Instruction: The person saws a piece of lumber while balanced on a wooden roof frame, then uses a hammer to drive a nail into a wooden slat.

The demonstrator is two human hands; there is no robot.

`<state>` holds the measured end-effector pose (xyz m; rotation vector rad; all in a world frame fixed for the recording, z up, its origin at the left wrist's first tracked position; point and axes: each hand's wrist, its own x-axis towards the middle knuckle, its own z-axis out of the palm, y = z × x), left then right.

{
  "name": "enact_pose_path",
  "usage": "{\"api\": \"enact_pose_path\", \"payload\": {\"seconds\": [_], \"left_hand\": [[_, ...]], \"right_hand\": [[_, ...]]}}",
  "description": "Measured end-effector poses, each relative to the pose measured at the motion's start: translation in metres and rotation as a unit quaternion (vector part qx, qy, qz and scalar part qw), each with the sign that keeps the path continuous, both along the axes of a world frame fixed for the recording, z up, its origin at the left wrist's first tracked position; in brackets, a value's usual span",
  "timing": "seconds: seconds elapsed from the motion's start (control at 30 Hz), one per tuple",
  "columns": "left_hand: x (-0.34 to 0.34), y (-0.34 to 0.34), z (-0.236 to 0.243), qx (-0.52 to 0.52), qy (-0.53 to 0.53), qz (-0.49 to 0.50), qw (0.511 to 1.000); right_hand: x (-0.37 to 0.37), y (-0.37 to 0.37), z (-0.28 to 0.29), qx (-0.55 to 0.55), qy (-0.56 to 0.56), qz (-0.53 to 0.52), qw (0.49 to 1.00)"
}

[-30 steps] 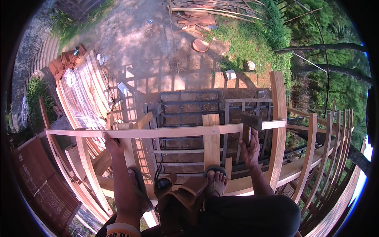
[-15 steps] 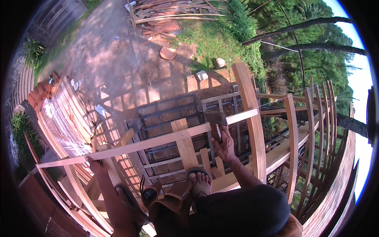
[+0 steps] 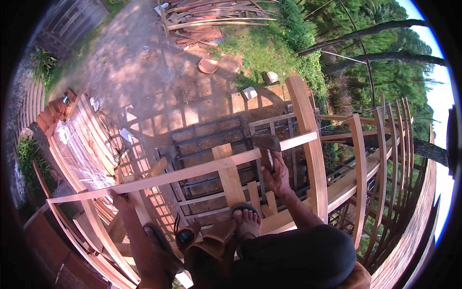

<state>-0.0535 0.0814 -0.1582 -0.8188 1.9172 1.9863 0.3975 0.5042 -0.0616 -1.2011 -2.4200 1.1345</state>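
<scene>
A long pale wooden batten (image 3: 192, 170) runs across in front of me, slanting up to the right. At its left part my left hand (image 3: 122, 200) is closed on the lower edge, its fingertips partly hidden by the wood. My right hand (image 3: 278, 177) grips the short handle of a hammer (image 3: 266, 142), closed around it. The hammer's dark, blocky head overlaps the batten left of a thick upright post (image 3: 306, 144). Beneath the batten, a wider upright board (image 3: 229, 180) crosses behind it near the middle.
I am perched high on a timber frame, my sandalled foot (image 3: 246, 220) on a beam. A tool pouch (image 3: 216, 236) hangs at my waist. Curved upright slats (image 3: 358, 178) line the right side. Far below lie dark metal frames (image 3: 207, 139), stacked lumber (image 3: 207, 19) and plastic-covered boards (image 3: 79, 149).
The whole view has shifted slightly, so everything sits a little further right. Both hands keep their places on the batten and hammer.
</scene>
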Motion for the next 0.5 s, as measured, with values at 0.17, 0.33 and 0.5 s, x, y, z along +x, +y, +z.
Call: {"api": "enact_pose_path", "payload": {"seconds": [0.17,0.33,0.5], "left_hand": [[0.006,0.017,0.011,-0.019,-0.001,0.019,1.000],[0.000,-0.002,0.013,0.001,0.004,-0.037,0.999],[-0.001,0.000,0.012,-0.024,-0.001,-0.012,1.000]], "right_hand": [[0.000,0.000,0.001,-0.003,-0.006,-0.004,1.000],[-0.002,-0.002,-0.002,-0.012,-0.002,-0.002,1.000],[-0.011,-0.001,0.013,-0.050,-0.025,-0.009,0.998]]}}
